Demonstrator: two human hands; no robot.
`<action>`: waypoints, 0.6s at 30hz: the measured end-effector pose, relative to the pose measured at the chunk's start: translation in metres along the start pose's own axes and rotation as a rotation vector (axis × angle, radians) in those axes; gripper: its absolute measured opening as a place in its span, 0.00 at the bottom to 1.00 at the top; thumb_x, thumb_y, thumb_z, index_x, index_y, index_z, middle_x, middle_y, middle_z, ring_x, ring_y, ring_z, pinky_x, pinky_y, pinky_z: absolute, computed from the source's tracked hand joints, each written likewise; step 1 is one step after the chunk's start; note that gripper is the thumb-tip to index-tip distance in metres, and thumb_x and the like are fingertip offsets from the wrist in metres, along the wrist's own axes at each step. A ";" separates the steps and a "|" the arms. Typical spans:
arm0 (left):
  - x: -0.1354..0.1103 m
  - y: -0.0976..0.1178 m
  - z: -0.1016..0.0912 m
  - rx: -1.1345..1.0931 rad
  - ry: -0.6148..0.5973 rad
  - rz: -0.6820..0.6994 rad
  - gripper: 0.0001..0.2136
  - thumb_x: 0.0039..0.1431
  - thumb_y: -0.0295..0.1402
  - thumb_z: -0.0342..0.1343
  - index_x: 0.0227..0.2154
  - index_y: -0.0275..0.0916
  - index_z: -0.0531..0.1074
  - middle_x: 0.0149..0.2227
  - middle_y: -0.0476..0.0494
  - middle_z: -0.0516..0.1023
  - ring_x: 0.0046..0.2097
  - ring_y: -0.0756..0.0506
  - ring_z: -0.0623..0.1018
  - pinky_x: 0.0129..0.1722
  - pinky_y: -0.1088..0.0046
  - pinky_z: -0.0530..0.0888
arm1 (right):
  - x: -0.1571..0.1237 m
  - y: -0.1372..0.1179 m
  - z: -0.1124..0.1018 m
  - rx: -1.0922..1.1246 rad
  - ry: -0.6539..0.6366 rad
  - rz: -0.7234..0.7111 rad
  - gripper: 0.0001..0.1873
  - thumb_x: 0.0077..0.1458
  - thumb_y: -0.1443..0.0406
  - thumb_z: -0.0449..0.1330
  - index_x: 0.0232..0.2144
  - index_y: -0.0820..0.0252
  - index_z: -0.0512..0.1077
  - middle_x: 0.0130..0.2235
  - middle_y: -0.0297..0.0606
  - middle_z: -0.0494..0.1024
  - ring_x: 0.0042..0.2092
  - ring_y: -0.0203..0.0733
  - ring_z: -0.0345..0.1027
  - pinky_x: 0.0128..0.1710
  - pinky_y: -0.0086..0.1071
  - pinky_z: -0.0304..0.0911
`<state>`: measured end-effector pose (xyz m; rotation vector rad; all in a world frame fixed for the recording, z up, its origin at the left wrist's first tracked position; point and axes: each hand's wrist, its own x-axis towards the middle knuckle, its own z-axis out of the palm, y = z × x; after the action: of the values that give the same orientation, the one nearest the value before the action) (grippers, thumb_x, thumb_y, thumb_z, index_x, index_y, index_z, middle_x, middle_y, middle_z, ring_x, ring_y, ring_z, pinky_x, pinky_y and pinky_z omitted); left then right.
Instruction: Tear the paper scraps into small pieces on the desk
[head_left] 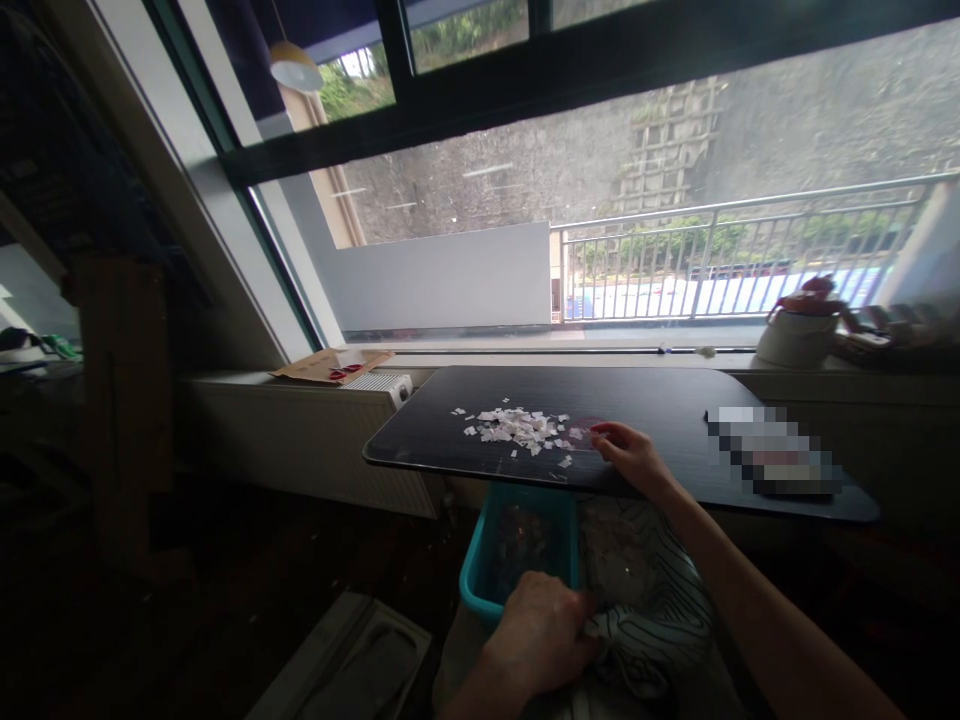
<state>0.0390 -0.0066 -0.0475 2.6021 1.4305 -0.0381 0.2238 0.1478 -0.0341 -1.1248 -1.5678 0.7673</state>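
Note:
My right hand (pixel 634 460) reaches over the dark tabletop (pixel 645 395), fingertips pinched together at a thin, see-through reddish piece (pixel 586 432) that looks like plastic film. Just left of it lies a loose heap of small white paper-like pieces (pixel 517 427). Lower down, my left hand (pixel 541 622) is closed at the near right corner of a teal bin (pixel 471 570), beside a cloth with wavy dark lines (pixel 664 620). What its fingers grip is hidden. Small pale scraps (pixel 521 535) lie inside the bin, and more pale pieces (pixel 619 545) rest on the cloth.
A blurred-out dark flat object (pixel 776 455) lies at the table's right. Beyond the table run the windowsill and window. A radiator (pixel 315 430) stands at left, with a brown cardboard piece (pixel 330 366) above it. A pale box (pixel 352 650) sits on the floor.

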 end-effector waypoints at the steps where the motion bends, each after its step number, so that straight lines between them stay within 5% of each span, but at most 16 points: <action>1: 0.000 0.000 -0.001 -0.002 -0.003 0.000 0.12 0.52 0.42 0.54 0.32 0.40 0.75 0.29 0.42 0.77 0.34 0.38 0.77 0.35 0.65 0.72 | 0.000 -0.001 0.002 0.006 0.007 -0.001 0.22 0.46 0.51 0.58 0.35 0.64 0.73 0.25 0.37 0.75 0.26 0.36 0.65 0.26 0.30 0.61; 9: 0.000 0.002 -0.005 -0.014 -0.016 0.003 0.12 0.52 0.41 0.54 0.32 0.39 0.75 0.29 0.41 0.78 0.34 0.39 0.77 0.35 0.65 0.72 | -0.002 0.001 0.002 -0.038 0.133 0.007 0.17 0.47 0.55 0.58 0.31 0.64 0.74 0.30 0.40 0.77 0.32 0.41 0.69 0.33 0.33 0.63; 18: -0.001 0.004 -0.008 -0.019 -0.026 -0.005 0.12 0.51 0.41 0.55 0.32 0.38 0.76 0.29 0.39 0.78 0.34 0.37 0.77 0.35 0.64 0.72 | -0.006 -0.002 0.004 -0.082 0.096 -0.007 0.16 0.46 0.55 0.58 0.29 0.62 0.74 0.29 0.40 0.78 0.31 0.41 0.70 0.33 0.34 0.63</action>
<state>0.0415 -0.0078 -0.0390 2.5730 1.4219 -0.0583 0.2197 0.1418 -0.0356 -1.1980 -1.5334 0.6403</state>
